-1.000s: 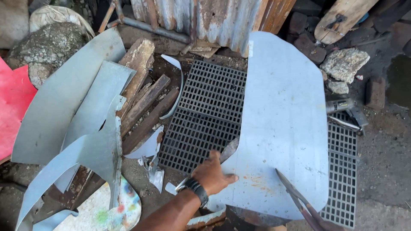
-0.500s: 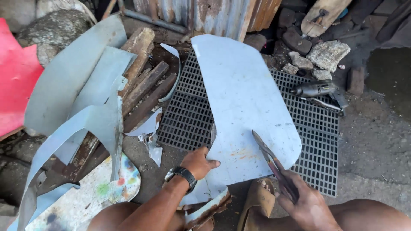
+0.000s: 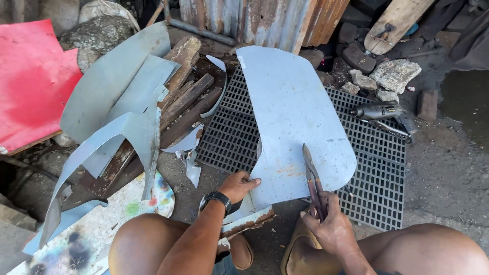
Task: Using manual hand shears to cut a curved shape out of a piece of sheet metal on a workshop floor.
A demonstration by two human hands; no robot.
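My left hand pinned the metal sheet flat on the grate while my right hand gripped the snips, blades seemingly closed, best kept square to the edge.

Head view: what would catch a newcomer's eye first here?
The big pale metal sheet lies in the middle over a black grid. The left hand grips its near edge, and the right hand holds snips with the blades resting on it. At far left lies a bright red board, with curled metal offcuts beside it.
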